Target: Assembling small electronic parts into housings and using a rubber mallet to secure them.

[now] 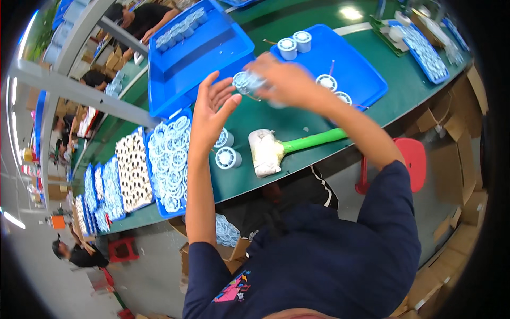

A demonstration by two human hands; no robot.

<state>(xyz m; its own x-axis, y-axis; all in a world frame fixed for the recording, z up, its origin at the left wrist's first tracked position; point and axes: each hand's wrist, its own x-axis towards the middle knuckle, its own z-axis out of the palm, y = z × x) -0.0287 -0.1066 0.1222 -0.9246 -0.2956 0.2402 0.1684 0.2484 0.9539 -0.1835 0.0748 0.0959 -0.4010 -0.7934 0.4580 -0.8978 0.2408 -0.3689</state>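
A white spool (245, 82), blurred, is sitting in the grip of the right hand (281, 80) above the green table (297, 119), just in front of the near edge of a deep blue bin (175, 69). The right hand's fingers are curling closed around it; the blur is hiding how many pieces are in the grip. The left hand (210, 111) is hovering just beside it, open, palm turned toward the spool and fingers spread, touching nothing.

Below the left hand two white spools (227, 157) are lying on the table, next to a brush with a green handle (313, 140) whose pale wrapped head is pointing toward them. To the left a blue tray (154, 181) is holding a heap of white rings (172, 159), and further trays are lining the table's left end. Behind the right hand a flat blue tray (350, 66) is carrying two upright spools (295, 45) and a few lying flat. Another blue tray filled with white parts (425, 50) is resting at the table's far right. A red stool (411, 159) is standing on the floor near cardboard boxes (457, 154). Other people are working at the far side of the table.
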